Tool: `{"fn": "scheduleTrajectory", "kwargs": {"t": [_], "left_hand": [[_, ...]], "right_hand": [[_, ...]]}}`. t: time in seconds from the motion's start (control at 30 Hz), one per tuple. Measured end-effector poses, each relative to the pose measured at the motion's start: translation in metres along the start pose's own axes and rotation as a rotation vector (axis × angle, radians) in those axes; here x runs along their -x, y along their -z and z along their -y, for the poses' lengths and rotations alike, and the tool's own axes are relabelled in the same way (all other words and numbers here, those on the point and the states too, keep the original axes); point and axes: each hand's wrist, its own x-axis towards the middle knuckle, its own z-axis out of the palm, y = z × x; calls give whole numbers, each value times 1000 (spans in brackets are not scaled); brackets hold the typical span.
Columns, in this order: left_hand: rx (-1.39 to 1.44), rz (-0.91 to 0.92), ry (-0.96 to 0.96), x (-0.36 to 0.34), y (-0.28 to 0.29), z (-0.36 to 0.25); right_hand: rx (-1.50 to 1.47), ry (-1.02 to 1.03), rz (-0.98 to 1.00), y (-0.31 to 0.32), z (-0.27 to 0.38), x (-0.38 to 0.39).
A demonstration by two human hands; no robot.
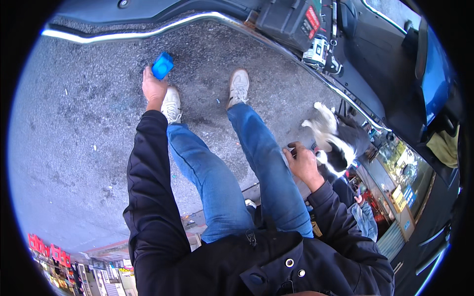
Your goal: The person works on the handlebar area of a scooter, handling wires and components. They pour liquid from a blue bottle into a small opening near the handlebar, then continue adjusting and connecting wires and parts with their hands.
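Black jacket with round metal snap fasteners fills the lower foreground; blue denim jeans and off-white lace-up shoes extend beyond it over rough grey asphalt ground. Left hand: fingers closed about the near end of a bright blue, box-shaped object of seemingly translucent plastic. The object projects past the fingertips, just beyond the left shoe and short of the ground's far edge, where glossy pale trim runs along a dark vehicle. Right hand: fingers loosely curled beside the right knee, near a black-and-white, furry dog; nothing held is visible, but the palm is hidden, so whether it is empty cannot be told. Upper right: a dark grey, hard-sided plastic case at the ground's border. Handling, as judged: smooth plastic may slip, so the blue object is best gripped across opposite sides; a steady wrist would limit tilting. The right hand should give the dog room.
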Motion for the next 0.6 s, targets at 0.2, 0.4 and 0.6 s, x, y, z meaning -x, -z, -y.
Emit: {"fn": "scheduleTrajectory", "kwargs": {"t": [0.2, 0.4, 0.6], "left_hand": [[-162, 104, 47, 14, 45, -16], [-139, 293, 15, 118, 159, -29], [215, 428, 6, 163, 285, -55]], "right_hand": [[-256, -20, -52, 27, 11, 46], [-361, -114, -58, 38, -47, 168], [-535, -238, -433, 54, -133, 279]]}}
